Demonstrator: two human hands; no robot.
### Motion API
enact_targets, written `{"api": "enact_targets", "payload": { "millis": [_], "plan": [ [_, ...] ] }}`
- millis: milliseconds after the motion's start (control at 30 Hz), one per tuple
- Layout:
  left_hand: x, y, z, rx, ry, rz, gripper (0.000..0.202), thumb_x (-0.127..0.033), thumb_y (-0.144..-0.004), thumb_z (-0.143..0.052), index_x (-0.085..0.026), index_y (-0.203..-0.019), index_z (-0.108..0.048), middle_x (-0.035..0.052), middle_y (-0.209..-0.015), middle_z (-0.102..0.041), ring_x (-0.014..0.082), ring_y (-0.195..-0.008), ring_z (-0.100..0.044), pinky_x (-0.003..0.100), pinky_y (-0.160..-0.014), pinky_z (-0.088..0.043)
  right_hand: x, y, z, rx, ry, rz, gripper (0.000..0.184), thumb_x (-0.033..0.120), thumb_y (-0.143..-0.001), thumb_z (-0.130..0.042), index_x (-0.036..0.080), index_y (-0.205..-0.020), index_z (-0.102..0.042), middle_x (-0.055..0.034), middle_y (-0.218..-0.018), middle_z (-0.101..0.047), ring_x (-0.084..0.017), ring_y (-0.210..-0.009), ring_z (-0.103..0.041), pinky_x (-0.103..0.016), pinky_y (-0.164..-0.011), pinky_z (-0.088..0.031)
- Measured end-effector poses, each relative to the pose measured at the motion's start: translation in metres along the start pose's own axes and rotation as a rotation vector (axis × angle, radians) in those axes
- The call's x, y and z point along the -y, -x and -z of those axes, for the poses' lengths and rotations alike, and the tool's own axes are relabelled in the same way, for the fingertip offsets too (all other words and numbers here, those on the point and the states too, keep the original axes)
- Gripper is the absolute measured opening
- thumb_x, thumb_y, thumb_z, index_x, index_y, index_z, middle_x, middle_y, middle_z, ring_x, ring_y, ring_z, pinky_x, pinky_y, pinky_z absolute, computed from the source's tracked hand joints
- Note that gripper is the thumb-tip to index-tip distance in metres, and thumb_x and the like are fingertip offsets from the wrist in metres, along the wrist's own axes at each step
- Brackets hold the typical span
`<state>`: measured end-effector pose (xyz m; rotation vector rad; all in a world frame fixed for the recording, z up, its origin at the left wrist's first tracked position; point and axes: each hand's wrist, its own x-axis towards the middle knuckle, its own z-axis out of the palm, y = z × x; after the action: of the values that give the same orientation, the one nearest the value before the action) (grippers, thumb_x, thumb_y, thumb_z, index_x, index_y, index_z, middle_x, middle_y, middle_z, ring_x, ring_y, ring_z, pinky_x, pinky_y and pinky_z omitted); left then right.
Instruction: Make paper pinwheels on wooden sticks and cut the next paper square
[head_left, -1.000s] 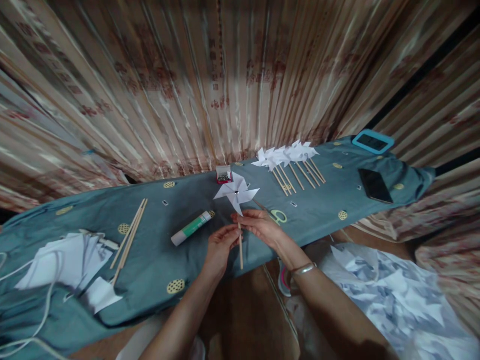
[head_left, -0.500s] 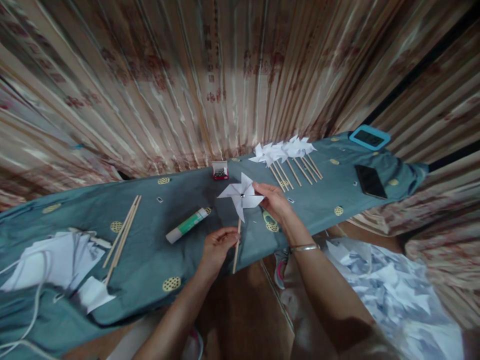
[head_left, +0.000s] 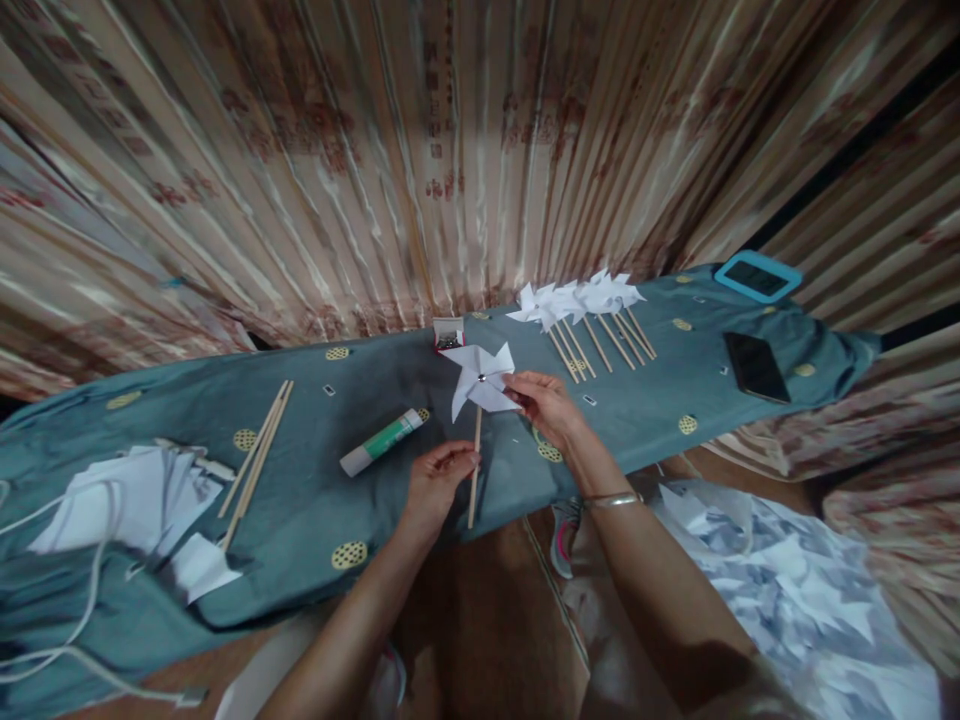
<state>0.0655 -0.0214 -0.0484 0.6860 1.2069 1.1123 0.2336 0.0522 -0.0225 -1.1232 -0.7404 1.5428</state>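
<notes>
Your left hand (head_left: 433, 482) pinches the stick (head_left: 474, 470) low down, which keeps it upright and leaves the top free. Just above, your right hand (head_left: 546, 405) has its fingertips closed on a blade of the pinwheel (head_left: 480, 378), holding the paper wheel at the stick's tip, where its pin sits. Left of the left hand a glue stick (head_left: 381, 441) lies on the counter (head_left: 315, 520), within easy reach; further left lie spare sticks (head_left: 256, 462) and paper (head_left: 127, 500). Just beyond the wheel sits a pin box (head_left: 448, 334). Beyond the right hand, finished pinwheels (head_left: 581, 298) lie in a row, clear of the work; a phone (head_left: 756, 366) lies far right.
</notes>
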Motion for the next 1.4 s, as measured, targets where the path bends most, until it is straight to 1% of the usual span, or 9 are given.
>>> {"api": "enact_targets", "payload": {
  "millis": [200, 333, 500, 733, 867, 967, 1100, 1233, 1400],
  "plan": [
    [0.000, -0.003, 0.000, -0.026, 0.002, -0.015, 0.028, -0.031, -0.045, -0.085, -0.017, -0.067, -0.076, -0.0002, -0.061, -0.067, 0.0107, -0.058, -0.057, 0.023, -0.060, -0.047, -0.002, 0.005, -0.004, 0.033, 0.015, -0.050, 0.037, 0.040, -0.043, -0.094, 0.017, -0.055, -0.068, 0.0016, -0.057, -0.066, -0.006, -0.052, -0.056, -0.019, -0.049, -0.041],
    [0.000, -0.004, -0.001, -0.022, 0.017, -0.014, 0.027, -0.031, -0.045, -0.084, -0.017, -0.066, -0.075, 0.0004, -0.062, -0.068, 0.0113, -0.058, -0.057, 0.023, -0.059, -0.048, -0.004, 0.007, -0.006, 0.042, 0.023, -0.071, 0.035, 0.038, -0.043, -0.094, 0.016, -0.058, -0.072, -0.0013, -0.064, -0.071, -0.006, -0.055, -0.058, -0.018, -0.050, -0.043],
    [0.000, -0.003, -0.001, -0.020, 0.030, -0.014, 0.028, -0.031, -0.045, -0.085, -0.017, -0.067, -0.075, -0.0001, -0.062, -0.068, 0.0107, -0.058, -0.057, 0.023, -0.060, -0.048, -0.007, 0.008, -0.008, 0.057, 0.034, -0.083, 0.031, 0.036, -0.047, -0.093, 0.016, -0.062, -0.075, -0.0038, -0.067, -0.074, -0.008, -0.056, -0.058, -0.019, -0.051, -0.044],
    [-0.001, -0.003, 0.000, -0.020, 0.025, -0.008, 0.029, -0.032, -0.046, -0.086, -0.017, -0.068, -0.075, -0.0004, -0.063, -0.068, 0.0101, -0.057, -0.057, 0.023, -0.060, -0.048, -0.005, 0.009, -0.007, 0.060, 0.054, -0.108, 0.038, 0.043, -0.048, -0.092, 0.016, -0.071, -0.076, -0.0030, -0.070, -0.074, -0.007, -0.057, -0.059, -0.018, -0.050, -0.043],
    [-0.001, -0.002, 0.002, -0.023, 0.026, 0.009, 0.030, -0.032, -0.045, -0.086, -0.017, -0.068, -0.075, -0.0004, -0.062, -0.067, 0.0099, -0.057, -0.057, 0.023, -0.060, -0.047, 0.001, 0.003, 0.003, -0.063, -0.021, -0.043, 0.039, 0.043, -0.045, -0.093, 0.021, -0.070, -0.073, 0.0030, -0.062, -0.068, -0.008, -0.056, -0.060, -0.018, -0.050, -0.045],
    [0.000, -0.001, 0.003, -0.010, 0.020, 0.020, 0.028, -0.032, -0.047, -0.085, -0.017, -0.067, -0.075, 0.0003, -0.062, -0.067, 0.0103, -0.057, -0.057, 0.023, -0.060, -0.047, 0.003, -0.001, 0.010, -0.114, -0.046, 0.026, 0.038, 0.040, -0.045, -0.093, 0.021, -0.072, -0.073, 0.0039, -0.058, -0.066, -0.008, -0.055, -0.058, -0.019, -0.052, -0.046],
    [-0.001, -0.002, 0.004, -0.007, 0.011, 0.007, 0.028, -0.033, -0.047, -0.086, -0.017, -0.068, -0.076, 0.0011, -0.064, -0.068, 0.0114, -0.059, -0.058, 0.024, -0.062, -0.048, 0.001, -0.002, 0.011, -0.111, -0.029, 0.035, 0.035, 0.037, -0.043, -0.094, 0.020, -0.066, -0.073, 0.0020, -0.057, -0.066, -0.009, -0.054, -0.057, -0.021, -0.052, -0.046],
    [-0.002, -0.005, 0.005, -0.034, 0.029, -0.007, 0.029, -0.032, -0.046, -0.086, -0.017, -0.068, -0.076, 0.0011, -0.065, -0.068, 0.0117, -0.061, -0.058, 0.024, -0.062, -0.048, -0.003, 0.001, 0.006, -0.094, -0.017, 0.030, 0.037, 0.039, -0.039, -0.094, 0.020, -0.061, -0.072, 0.0008, -0.058, -0.068, -0.009, -0.053, -0.058, -0.021, -0.049, -0.045],
    [-0.003, -0.006, 0.006, -0.046, 0.047, -0.010, 0.029, -0.032, -0.046, -0.086, -0.017, -0.069, -0.076, 0.0006, -0.064, -0.068, 0.0111, -0.060, -0.058, 0.023, -0.062, -0.048, -0.006, 0.004, 0.002, -0.070, -0.006, 0.020, 0.039, 0.043, -0.038, -0.094, 0.019, -0.061, -0.073, -0.0002, -0.060, -0.070, -0.007, -0.054, -0.058, -0.019, -0.051, -0.045]
  ]
}}
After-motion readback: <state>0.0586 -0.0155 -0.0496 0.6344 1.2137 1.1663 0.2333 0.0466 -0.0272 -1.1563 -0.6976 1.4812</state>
